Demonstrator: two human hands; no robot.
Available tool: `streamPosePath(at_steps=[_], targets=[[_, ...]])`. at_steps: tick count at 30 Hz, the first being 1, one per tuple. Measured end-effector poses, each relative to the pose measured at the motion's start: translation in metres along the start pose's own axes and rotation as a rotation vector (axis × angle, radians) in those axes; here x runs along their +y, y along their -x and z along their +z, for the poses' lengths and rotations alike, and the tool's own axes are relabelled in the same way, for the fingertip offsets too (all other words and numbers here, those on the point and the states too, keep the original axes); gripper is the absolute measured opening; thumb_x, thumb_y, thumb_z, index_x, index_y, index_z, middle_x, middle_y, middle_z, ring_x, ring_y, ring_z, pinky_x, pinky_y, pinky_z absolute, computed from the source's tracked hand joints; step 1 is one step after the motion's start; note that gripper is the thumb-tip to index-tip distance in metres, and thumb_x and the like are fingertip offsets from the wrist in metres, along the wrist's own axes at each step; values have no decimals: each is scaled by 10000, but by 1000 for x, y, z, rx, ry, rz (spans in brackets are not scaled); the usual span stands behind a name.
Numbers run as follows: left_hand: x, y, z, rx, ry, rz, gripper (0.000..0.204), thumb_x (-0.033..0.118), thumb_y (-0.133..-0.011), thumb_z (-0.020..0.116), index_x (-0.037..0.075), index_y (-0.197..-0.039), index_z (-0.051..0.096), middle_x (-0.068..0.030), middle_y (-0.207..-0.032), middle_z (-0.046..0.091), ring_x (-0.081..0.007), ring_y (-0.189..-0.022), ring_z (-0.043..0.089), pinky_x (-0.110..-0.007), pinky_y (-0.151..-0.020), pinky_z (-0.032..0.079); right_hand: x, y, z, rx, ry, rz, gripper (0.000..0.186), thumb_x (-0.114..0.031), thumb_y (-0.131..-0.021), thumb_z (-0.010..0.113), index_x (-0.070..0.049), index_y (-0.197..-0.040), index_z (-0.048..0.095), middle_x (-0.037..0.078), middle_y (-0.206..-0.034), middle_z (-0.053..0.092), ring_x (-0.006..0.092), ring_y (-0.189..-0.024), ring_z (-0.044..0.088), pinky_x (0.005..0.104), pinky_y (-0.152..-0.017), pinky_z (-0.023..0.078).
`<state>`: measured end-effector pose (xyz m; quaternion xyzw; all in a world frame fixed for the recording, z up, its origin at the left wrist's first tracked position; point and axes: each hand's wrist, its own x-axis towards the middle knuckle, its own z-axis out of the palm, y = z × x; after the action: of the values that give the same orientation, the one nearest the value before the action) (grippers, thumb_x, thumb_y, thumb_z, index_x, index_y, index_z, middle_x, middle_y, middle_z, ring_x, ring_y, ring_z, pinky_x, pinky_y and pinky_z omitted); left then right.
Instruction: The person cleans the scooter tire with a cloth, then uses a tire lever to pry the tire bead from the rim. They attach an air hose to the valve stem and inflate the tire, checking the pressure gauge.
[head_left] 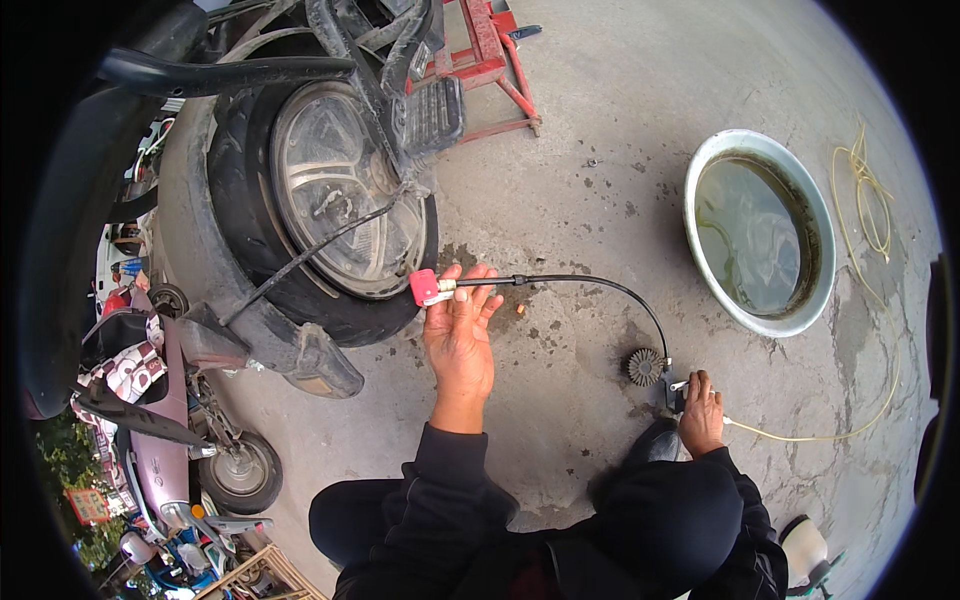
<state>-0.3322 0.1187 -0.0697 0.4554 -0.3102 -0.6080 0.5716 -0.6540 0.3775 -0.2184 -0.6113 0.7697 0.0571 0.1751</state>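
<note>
My left hand (pixel 461 345) is raised in front of the wheel, palm up. Its thumb and fingers pinch the end of a black hose (pixel 597 281), where a brass-coloured fitting carries a pink-red piece (pixel 424 287). The hose curves right and down to a black tyre inflator (pixel 676 392) with a metal lever. Around that inflator's body my right hand (pixel 702 418) is closed, low on the right. A round ribbed grey part (pixel 644 366) sits beside the tool. The dusty scooter wheel (pixel 350 190), with its black tyre, stands just beyond my left hand.
A metal basin (pixel 833 262) of murky water stands at right. The thin yellow hose (pixel 850 434) runs from the inflator past it. Behind the wheel is a red metal stand (pixel 484 70). A pink scooter (pixel 160 440) and a wooden crate (pixel 262 578) are at left.
</note>
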Motion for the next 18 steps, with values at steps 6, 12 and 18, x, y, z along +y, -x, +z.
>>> streamPosePath(at_steps=[6,12,18], targets=[[4,-2,-2,-22,-30,-31,351,212,-1075,569,54,-1382,506,-160,-1353,632,-283,-1259,619,-389,-981,523,4,10,-6,87,-225,-26,539,-38,-708,681,8,-1224,533,191,-1252,543,400,-1012,641,448,-863,530],[0,-4,-6,-23,-49,-27,362,209,-1075,568,57,-1397,502,-173,-1381,621,-304,-1271,614,-413,-989,521,0,24,8,146,-388,-23,373,-30,-689,700,-41,-1038,569,163,-1000,609,408,-843,649,481,-713,535],[-23,26,-45,134,-202,-157,446,207,-1052,604,5,-1432,487,-205,-1364,634,-340,-1278,620,-413,-953,537,-7,29,10,260,-591,-2,240,-38,-738,703,-30,-950,591,188,-864,628,445,-761,648,489,-659,525]])
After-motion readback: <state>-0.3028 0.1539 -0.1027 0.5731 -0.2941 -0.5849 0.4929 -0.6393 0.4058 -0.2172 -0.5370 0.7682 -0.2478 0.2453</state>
